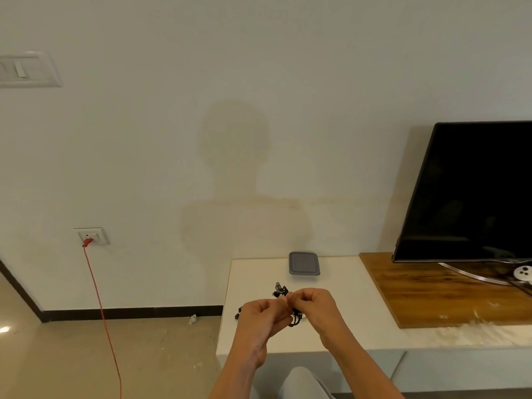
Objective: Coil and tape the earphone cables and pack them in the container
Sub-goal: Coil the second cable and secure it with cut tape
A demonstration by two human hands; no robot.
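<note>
Above the near left part of the table [359,309], the left hand [263,315] and right hand [312,306] both pinch the black earphone cable bundle [280,290]. Coiling seems to be underway, and taping should come next, though no tape shows. The lidded grey container [304,263] sits at the far edge.

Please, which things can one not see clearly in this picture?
1. Head view: the earphone cables are small and mostly covered by the left hand and right hand; coiling unclear.
2. Head view: tape, if any, is too small or behind the hands.
3. Head view: the container is lidded, so its inside is hidden.
</note>
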